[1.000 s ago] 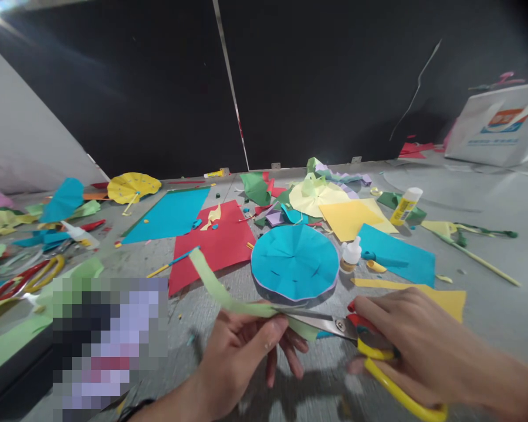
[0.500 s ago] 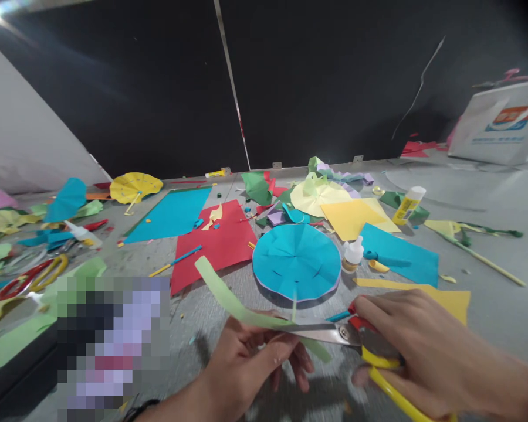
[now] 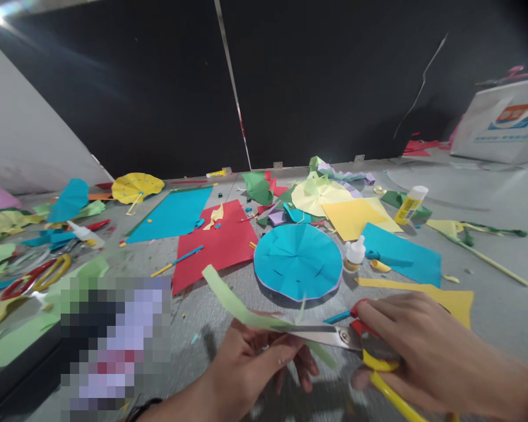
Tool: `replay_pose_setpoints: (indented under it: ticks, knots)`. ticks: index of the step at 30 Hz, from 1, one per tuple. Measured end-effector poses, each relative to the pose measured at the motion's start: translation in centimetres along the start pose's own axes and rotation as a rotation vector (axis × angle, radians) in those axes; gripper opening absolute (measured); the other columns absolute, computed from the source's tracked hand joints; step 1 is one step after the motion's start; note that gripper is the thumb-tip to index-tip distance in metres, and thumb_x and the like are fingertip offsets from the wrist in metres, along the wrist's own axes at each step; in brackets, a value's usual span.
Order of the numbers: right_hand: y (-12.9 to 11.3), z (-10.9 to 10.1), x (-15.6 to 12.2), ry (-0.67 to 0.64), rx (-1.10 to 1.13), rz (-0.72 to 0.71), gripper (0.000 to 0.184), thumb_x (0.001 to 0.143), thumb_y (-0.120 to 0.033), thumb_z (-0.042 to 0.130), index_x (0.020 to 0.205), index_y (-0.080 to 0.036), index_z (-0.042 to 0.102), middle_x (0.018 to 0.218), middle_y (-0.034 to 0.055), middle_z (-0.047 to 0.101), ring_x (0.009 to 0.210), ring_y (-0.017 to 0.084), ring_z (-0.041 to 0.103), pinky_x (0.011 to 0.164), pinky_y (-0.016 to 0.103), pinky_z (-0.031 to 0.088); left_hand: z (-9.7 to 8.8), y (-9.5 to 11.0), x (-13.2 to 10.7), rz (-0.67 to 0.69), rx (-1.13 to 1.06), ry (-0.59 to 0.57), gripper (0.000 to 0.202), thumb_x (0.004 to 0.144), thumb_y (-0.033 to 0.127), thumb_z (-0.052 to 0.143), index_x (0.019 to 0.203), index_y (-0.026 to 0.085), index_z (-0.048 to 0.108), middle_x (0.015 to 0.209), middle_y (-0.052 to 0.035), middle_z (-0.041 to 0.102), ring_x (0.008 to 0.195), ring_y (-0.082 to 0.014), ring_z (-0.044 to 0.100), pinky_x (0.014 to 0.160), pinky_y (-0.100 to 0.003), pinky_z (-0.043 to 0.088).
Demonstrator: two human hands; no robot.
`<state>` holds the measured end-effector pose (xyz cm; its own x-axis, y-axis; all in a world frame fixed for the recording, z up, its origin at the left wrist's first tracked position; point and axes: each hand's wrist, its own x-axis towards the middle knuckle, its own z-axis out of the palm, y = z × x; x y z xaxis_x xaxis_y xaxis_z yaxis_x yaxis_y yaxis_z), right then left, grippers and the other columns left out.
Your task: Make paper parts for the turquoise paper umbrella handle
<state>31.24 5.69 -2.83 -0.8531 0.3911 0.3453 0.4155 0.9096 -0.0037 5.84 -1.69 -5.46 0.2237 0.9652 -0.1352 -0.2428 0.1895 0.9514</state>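
Observation:
My left hand point(image 3: 264, 354) pinches a light green paper strip point(image 3: 229, 302) between thumb and fingers. One end of the strip curves up to the left, while the other hangs below the blades at the right. My right hand point(image 3: 418, 346) grips red-and-yellow scissors point(image 3: 328, 335) by the handles, and their blades lie across the strip close to my left thumb. A thin green sliver point(image 3: 303, 308) stands up at the blades. Just beyond my hands lies a pleated blue paper disc point(image 3: 297, 261). Behind my right hand a blue paper stick point(image 3: 338, 317) shows in part.
A small glue bottle point(image 3: 355, 255) stands beside the disc, and a glue stick point(image 3: 411, 205) is upright farther right. Red paper point(image 3: 211, 246), blue paper point(image 3: 405, 258) and yellow paper point(image 3: 457, 302) lie around. Another pair of scissors point(image 3: 39, 278) rests at left. A dark panel point(image 3: 158, 88) closes off the back.
The green sliver at the blades leans more to the right than before. My hands and the strip have shifted very slightly rightward in view; both grips stay the same.

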Motion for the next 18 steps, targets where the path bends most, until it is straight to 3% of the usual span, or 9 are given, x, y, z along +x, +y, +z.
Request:
replay_pose_setpoints:
  ticks: [6, 11, 18]
  knots:
    - [0.2, 0.3, -0.1, 0.022, -0.037, -0.013, 0.051, 0.109, -0.065, 0.032, 0.084, -0.025, 0.051, 0.061, -0.0006, 0.065, 0.043, 0.02, 0.062, 0.047, 0.035, 0.035, 0.0, 0.0, 0.0, 0.008, -0.017, -0.011, 0.037, 0.081, 0.057, 0.085, 0.079, 0.021, 0.084, 0.074, -0.0088, 0.082, 0.058, -0.0161, 0.075, 0.043, -0.014, 0.044]
    - [0.4, 0.1, -0.1, 0.031, -0.032, -0.001, 0.05, 0.11, -0.065, 0.032, 0.085, -0.025, 0.05, 0.061, -0.001, 0.065, 0.046, 0.02, 0.064, 0.049, 0.033, 0.038, -0.2, 0.4, 0.1, 0.074, 0.046, 0.053, 0.034, 0.083, 0.055, 0.084, 0.081, 0.021, 0.084, 0.08, -0.0096, 0.083, 0.056, -0.0177, 0.077, 0.04, -0.014, 0.045]
    - [0.4, -0.4, 0.2, 0.007, -0.019, 0.011, 0.05, 0.11, -0.062, 0.032, 0.084, -0.025, 0.05, 0.061, 0.0005, 0.065, 0.044, 0.02, 0.062, 0.047, 0.033, 0.037, -0.3, 1.3, 0.2, 0.138, -0.005, 0.077, 0.039, 0.085, 0.057, 0.081, 0.075, 0.02, 0.085, 0.073, -0.0082, 0.079, 0.049, -0.0154, 0.073, 0.037, -0.013, 0.045]
